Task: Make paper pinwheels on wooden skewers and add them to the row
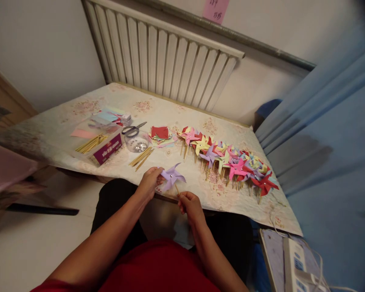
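Observation:
A purple paper pinwheel on a thin wooden stick is held over the table's front edge. My left hand pinches one of its blades from the left. Lower down, my right hand is closed round the stick below the paper. A shiny pin head shows at the pinwheel's centre. To the right, many finished-looking pinwheels in pink, yellow, purple and red lie in a long row. Several loose wooden sticks lie just beyond my left hand.
A clear tub of small silvery pins has scissors across its rim. Beside it are a box of sticks, cut paper squares and coloured sheets. A radiator stands behind; a power strip lies at lower right.

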Demonstrator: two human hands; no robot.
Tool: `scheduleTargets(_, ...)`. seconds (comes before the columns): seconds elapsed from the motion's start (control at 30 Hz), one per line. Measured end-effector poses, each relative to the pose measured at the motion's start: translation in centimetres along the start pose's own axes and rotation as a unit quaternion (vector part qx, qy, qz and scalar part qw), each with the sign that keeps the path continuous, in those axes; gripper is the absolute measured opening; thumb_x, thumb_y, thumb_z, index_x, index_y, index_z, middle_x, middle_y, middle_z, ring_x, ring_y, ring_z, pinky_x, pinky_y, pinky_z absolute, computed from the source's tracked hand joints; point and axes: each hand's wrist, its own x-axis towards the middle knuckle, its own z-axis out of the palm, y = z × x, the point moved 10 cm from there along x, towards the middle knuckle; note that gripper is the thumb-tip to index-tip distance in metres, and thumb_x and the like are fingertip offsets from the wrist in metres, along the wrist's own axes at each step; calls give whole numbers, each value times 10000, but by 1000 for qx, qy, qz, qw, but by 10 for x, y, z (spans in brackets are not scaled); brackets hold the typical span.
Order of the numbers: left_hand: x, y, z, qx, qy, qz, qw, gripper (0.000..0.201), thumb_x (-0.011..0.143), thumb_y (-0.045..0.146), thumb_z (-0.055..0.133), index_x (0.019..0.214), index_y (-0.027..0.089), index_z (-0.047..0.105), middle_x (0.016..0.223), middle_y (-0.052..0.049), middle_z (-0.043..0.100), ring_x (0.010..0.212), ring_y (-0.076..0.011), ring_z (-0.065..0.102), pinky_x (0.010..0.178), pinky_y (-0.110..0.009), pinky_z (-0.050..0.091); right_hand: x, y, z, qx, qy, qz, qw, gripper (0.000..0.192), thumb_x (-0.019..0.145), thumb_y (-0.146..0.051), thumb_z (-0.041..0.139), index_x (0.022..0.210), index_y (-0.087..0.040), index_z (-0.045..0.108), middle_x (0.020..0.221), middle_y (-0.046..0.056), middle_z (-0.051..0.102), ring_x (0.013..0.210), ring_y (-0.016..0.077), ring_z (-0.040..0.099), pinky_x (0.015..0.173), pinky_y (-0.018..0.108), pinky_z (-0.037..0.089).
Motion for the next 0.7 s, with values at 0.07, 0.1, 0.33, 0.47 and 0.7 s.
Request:
scheduleTargets(0.07,2,-1,-1,10,2,2,1000,227,689,333,678,716,173,518,579,19,569,513,-80,517,515,-182,389,0,0,0,-3,1,2,1000,204,653,-369,629,695,-170,605,478,-52,546,344,67,400,343,202,261)
scheduleTargets(0.1,2,-2,-2,15,4,2,1000,222,687,320,670,700,176,501,567,21,561,506,-79,515,510,-180,387,0,1,0,-3,1,2,1000,204,653,-369,631,694,-171,605,479,-51,547,346,67,402,344,202,265)
scheduleTargets(0.33,4,-7,-7,42,15,-4,999,183,670,247,630,674,195,455,550,26,547,502,-90,522,474,-175,369,0,2,1,-5,-1,-2,1000,193,661,-359,621,695,-170,594,471,-56,545,340,68,396,343,197,258)
scheduleTargets(0.47,3,-8,-10,61,27,-10,998,133,658,212,610,688,189,482,545,26,542,480,-89,504,462,-180,366,2,3,0,-2,-1,0,1000,200,656,-363,629,698,-171,596,471,-55,550,341,70,396,346,201,262)
scheduleTargets(0.7,0,-8,-12,69,36,-22,997,102,649,195,589,688,179,497,538,19,543,479,-96,510,463,-187,369,2,5,0,-2,-3,-1,1000,211,650,-372,640,706,-170,610,477,-56,549,348,70,403,348,199,269)
